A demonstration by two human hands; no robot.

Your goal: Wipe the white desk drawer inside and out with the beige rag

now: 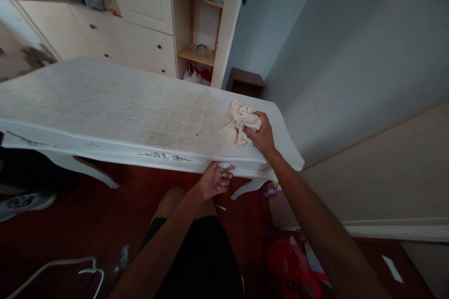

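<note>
Cream cloth (237,124) is right of centre in the frame, bunched up on the white table (105,98). Looks light and floppy to me, nothing fragile, so I'd just grab a thick fold anywhere; loose corners would probably flop around. Right hand (261,133) has its fingers curled round the bunched right side, decent spot imo. Left hand (215,180) is half-curled at the front edge, lower centre, by a small white piece (224,165); can't tell if it's gripping that.
</note>
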